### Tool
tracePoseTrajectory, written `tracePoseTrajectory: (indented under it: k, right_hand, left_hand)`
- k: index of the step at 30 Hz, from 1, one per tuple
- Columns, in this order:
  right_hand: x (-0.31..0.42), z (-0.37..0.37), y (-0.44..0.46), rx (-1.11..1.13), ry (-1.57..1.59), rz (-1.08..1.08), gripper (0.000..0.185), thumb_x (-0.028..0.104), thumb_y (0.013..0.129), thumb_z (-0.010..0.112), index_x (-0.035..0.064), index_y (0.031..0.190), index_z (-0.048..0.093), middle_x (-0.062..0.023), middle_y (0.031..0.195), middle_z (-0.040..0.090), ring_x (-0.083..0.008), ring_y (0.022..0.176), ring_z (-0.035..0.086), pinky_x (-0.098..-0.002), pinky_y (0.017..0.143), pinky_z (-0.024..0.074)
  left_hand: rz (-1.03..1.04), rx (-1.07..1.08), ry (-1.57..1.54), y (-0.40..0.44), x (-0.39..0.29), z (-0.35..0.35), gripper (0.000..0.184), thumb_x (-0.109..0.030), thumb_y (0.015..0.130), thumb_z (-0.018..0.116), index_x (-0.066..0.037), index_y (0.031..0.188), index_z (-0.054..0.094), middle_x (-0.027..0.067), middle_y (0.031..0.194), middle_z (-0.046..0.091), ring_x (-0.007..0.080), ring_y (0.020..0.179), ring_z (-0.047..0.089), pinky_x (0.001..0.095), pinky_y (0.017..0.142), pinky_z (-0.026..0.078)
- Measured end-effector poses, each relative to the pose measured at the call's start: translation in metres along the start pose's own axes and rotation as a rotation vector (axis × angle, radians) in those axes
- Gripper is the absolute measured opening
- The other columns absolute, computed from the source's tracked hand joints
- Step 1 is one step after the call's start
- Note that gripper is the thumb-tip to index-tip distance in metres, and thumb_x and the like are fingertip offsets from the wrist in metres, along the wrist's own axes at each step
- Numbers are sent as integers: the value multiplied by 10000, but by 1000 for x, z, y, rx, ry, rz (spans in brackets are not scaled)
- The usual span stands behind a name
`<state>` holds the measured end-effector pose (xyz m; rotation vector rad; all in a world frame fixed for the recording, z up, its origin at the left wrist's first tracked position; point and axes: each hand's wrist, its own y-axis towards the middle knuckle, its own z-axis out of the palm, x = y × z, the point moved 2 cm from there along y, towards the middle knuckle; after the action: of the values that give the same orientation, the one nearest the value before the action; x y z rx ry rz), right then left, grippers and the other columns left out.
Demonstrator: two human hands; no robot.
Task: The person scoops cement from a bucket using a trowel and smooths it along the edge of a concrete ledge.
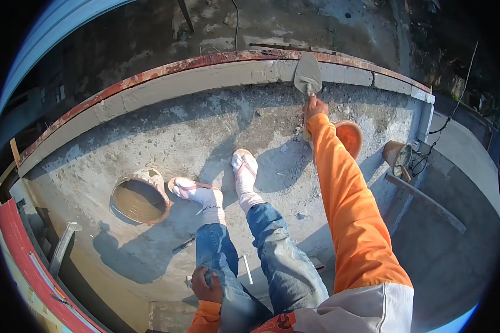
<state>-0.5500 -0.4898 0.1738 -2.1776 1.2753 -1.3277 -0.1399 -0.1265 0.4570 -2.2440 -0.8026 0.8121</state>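
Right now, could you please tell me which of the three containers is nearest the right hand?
The orange container, beside the right sleeve; the left one and rightmost one sit farther away.

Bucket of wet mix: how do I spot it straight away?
From the long curved wall, look down the rough floor to the two sandalled feet. The bucket is just left of them. Unlike the orange container and smaller bucket on the right, it shows a broad brown pool.

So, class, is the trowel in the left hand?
No, the right hand grips the trowel, while the left hand rests on the jeans.
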Motion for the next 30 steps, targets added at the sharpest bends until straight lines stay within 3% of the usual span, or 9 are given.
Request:
tracePoseTrajectory:
  k: [2, 5, 13, 15, 19, 22, 24, 26, 30]
  right_hand:
    - [11, 2, -4, -357, 426, 255, 419, 433, 918, 446, 41, 827, 562, -100, 587, 529, -241, 462, 543, -364, 427, 444]
    - [12, 7, -25, -319, 196, 127, 503, 424, 937, 384, -17, 808, 589, -137, 590, 569, -271, 477, 564, -386, 460, 463]
    - [34, 72, -196, 352, -248, -359, 290, 260, 873, 412, -2, 877, 537, -122, 614, 547, -210, 538, 569, -342, 493, 428]
    - [33, 100, -231, 533, -363, -396, 264, 225, 860, 455, -5, 984, 491, -148, 715, 584, -213, 596, 619, -338, 500, 474]
    - [74, 144, -316, 947, -432, -102, 401, 121, 791, 593, 19, 1101, 359, -201, 892, 587, -255, 671, 664, -351, 500, 536]
    - [73, 167, -331, 964, -733, -221, 419, 179, 778, 611, 21, 1095, 386, -248, 881, 592, -346, 679, 649, -409, 569, 515]
    - [73, 172, -336, 868, -888, -678, 419, 264, 778, 577, -2, 1079, 457, -281, 829, 592, -439, 733, 609, -459, 670, 480]
    - [70, 174, -327, 892, -885, -581, 409, 281, 786, 543, -16, 1062, 490, -285, 800, 592, -456, 762, 598, -471, 698, 470]
    - [67, 179, -308, 901, -875, -468, 402, 284, 801, 487, -32, 1043, 537, -293, 785, 594, -463, 786, 595, -477, 713, 464]
  left_hand:
    - [98, -52, 26, 7, -6, 3, 288, -190, 781, 619, -52, 1030, 576, 159, 1110, 564, 347, 1062, 516, 442, 904, 403]
    - [11, -11, 105, 23, 3, -2, 319, -234, 772, 626, -76, 1045, 578, 139, 1157, 545, 329, 1105, 492, 453, 934, 373]
    - [-69, 35, 23, 47, 31, -30, 350, -258, 774, 638, -88, 1073, 573, 108, 1151, 563, 299, 1083, 520, 431, 933, 388]
    - [-407, -3, -490, 70, 75, -18, 320, -229, 820, 627, -62, 1085, 562, 125, 1111, 587, 260, 990, 583, 360, 870, 448]
    - [-437, -471, -1059, 176, 234, 8, 351, -167, 850, 619, -3, 1129, 486, 127, 1040, 599, 202, 920, 588, 310, 844, 448]
    - [-517, -674, -1013, 252, 274, -41, 448, -196, 823, 639, 4, 1182, 461, 174, 1138, 566, 258, 1031, 560, 334, 897, 428]
    - [-591, -760, -615, 298, 328, -40, 639, -321, 790, 663, 1, 1282, 414, 208, 1247, 512, 311, 1133, 520, 366, 950, 409]
    - [-613, -586, -281, 324, 320, -77, 811, -457, 746, 671, -15, 1349, 357, 233, 1337, 433, 344, 1215, 456, 386, 996, 379]
    - [-530, -289, -426, 376, 359, -78, 758, -527, 725, 676, -17, 1254, 486, 232, 1235, 526, 346, 1166, 503, 374, 977, 393]
